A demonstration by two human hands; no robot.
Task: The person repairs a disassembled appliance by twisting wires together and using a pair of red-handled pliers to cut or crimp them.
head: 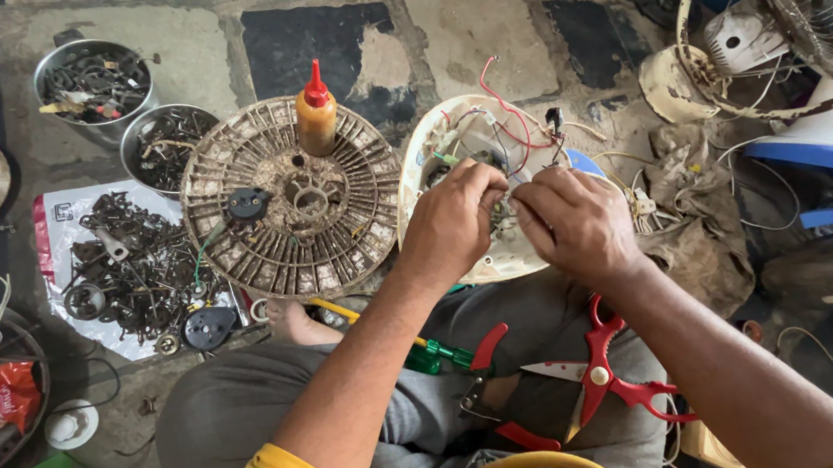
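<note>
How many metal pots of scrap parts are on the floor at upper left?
2: one pot at the far upper left, the other pot beside the round grille. Others may lie outside the frame.

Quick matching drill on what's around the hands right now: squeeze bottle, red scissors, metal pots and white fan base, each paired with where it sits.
Things:
1. squeeze bottle
2. red scissors
3. metal pots
4. white fan base

Places:
A. on the person's lap
B. under both hands
C. upright on the round grille
D. top left, filled with small parts

Pairs: 1-C, 2-A, 3-D, 4-B
</note>
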